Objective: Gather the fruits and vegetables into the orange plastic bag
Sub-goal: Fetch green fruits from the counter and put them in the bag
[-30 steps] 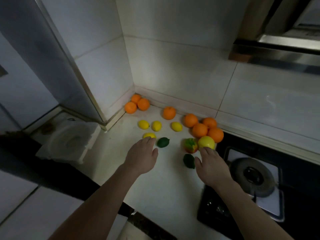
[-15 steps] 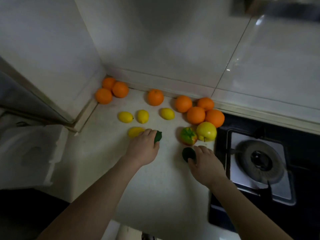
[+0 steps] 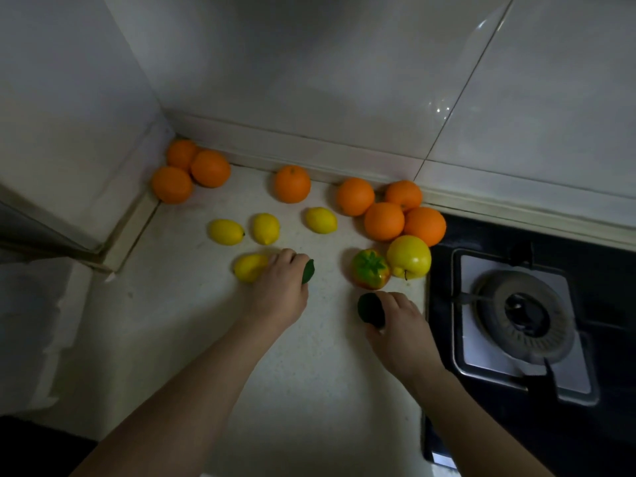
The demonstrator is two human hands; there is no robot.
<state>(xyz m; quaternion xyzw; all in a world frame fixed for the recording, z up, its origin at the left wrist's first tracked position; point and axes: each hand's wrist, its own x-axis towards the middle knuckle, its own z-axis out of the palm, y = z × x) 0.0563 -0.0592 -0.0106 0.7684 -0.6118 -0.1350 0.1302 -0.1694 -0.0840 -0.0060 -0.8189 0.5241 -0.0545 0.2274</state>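
Left hand (image 3: 275,294) grips a small glossy green lime (image 3: 308,271), right hand (image 3: 401,327) grips a darker green lime (image 3: 369,308); a yellow oval lemon (image 3: 248,268) lies just outboard of the left hand, and the orange plastic bag is not in view.

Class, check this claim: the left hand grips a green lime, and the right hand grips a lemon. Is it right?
Not quite. The right hand grips a dark green fruit, not a lemon, as the head view shows. The left hand does grip a green lime.
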